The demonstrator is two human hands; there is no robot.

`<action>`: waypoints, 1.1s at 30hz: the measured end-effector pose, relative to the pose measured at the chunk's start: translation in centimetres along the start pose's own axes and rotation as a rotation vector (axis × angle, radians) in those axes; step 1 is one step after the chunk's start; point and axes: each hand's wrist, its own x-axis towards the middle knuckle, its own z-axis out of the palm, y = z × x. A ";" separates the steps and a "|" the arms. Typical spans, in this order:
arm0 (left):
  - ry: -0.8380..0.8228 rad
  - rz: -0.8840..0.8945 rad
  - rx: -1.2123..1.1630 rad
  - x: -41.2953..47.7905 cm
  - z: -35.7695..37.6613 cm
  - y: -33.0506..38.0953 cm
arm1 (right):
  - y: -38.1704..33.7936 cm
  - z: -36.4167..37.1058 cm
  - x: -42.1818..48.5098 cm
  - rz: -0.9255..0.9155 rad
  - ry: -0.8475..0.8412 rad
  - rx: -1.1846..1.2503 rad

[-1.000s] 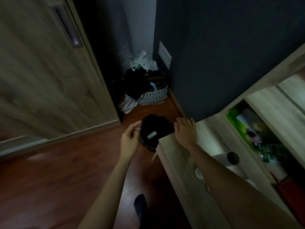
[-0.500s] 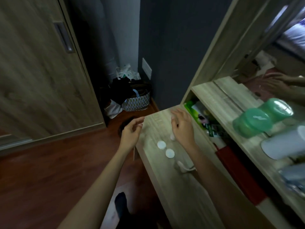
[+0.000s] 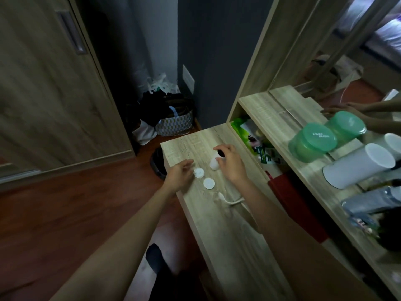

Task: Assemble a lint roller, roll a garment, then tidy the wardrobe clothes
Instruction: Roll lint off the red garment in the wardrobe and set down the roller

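1. By my judgement the assembly has barely begun: the roller's parts lie separate on the dresser top [image 3: 227, 235], and none are joined.
2. The right hand [image 3: 231, 165] is curled over the lint roll [image 3: 214, 164] and grasps it from above. The roll's dark hollow core shows beneath the fingers.
3. A white end cap [image 3: 198, 172] lies just left of the lint roll, and the left hand [image 3: 179, 174] reaches up to it. The picture is dim, so I cannot tell whether its fingertips pinch the cap or only lie beside it.
4. A second cap [image 3: 208, 183] lies near the lint roll, on the person's side of it, and neither hand touches it.
5. The white handle [image 3: 230, 199] lies further from the lint roll, towards the person, also untouched.
6. Still to do: fit the caps and handle to the lint roll, roll a garment, and tidy the wardrobe clothes. Neither hand holds a garment.
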 end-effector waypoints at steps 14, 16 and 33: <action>-0.182 0.105 0.555 3.9 1.3 0.3 | 3.0 -0.9 -3.5 0.120 0.185 0.370; -0.157 0.114 0.547 3.8 1.2 0.4 | 3.0 -0.6 -3.6 0.137 0.193 0.411; 0.254 -0.345 -0.596 1.4 2.7 2.3 | 0.3 0.9 -4.2 0.115 0.223 0.639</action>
